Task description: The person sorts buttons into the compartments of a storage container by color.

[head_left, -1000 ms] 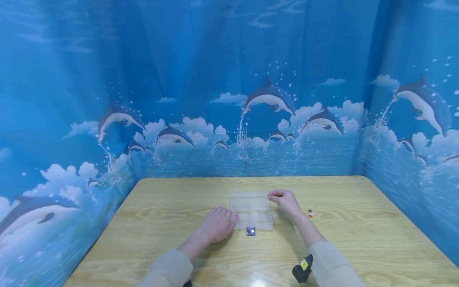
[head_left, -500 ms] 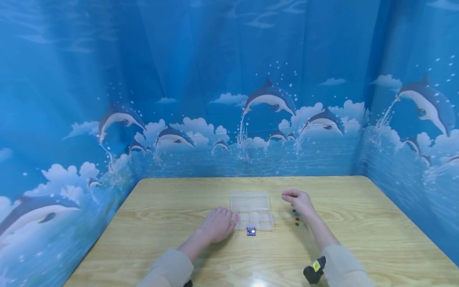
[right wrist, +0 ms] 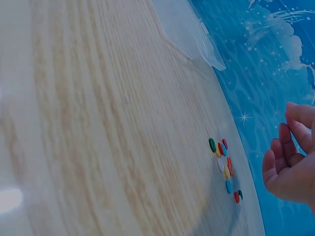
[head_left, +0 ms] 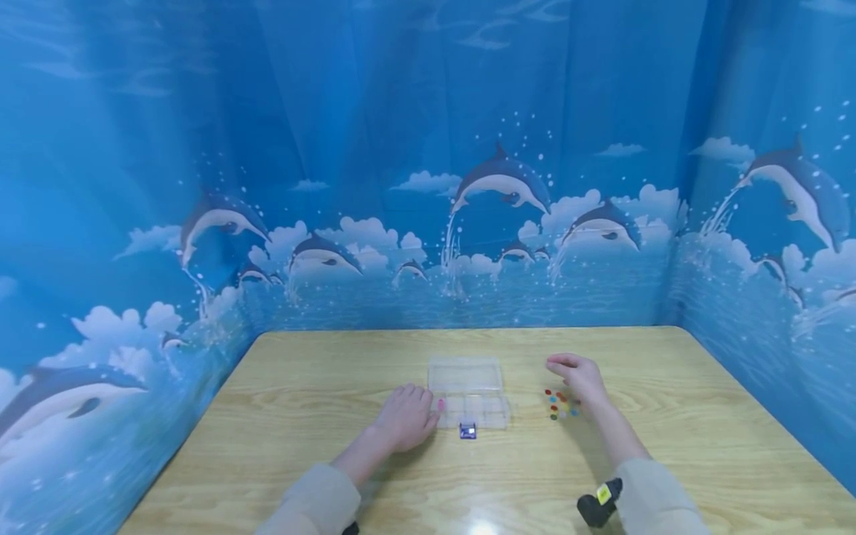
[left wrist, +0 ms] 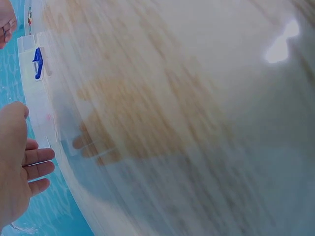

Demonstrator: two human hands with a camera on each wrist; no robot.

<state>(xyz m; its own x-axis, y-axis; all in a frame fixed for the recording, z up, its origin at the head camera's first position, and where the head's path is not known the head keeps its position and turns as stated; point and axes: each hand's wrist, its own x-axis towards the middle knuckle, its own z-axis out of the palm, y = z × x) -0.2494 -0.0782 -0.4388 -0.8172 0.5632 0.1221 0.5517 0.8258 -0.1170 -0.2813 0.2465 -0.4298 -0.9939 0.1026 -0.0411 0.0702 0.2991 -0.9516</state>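
Note:
A clear plastic compartment box (head_left: pixel 484 409) lies on the table with its lid (head_left: pixel 464 375) folded back. A small pink piece (head_left: pixel 441 406) shows in its left part, and a blue-violet clasp (head_left: pixel 467 431) sits at its front edge. My left hand (head_left: pixel 404 417) rests at the box's left side, fingers extended, as the left wrist view shows too. To the right of the box lie several small coloured oval pieces (right wrist: pixel 229 187), red, green, blue, yellow and white. My right hand (head_left: pixel 580 380) is over their far side, fingers loosely curved, with nothing seen between thumb and forefinger.
The wood-grain table (head_left: pixel 321 386) meets a blue dolphin-print curtain (head_left: pixel 374 245) at its back and sides. A black wrist camera (head_left: pixel 598 505) hangs by the right sleeve (head_left: pixel 652 490). Glare (head_left: pixel 481 527) shows at the table's front.
My right hand has moved right, from beside the lid to beyond the coloured pieces, uncovering most of them. The left hand and the box stay put.

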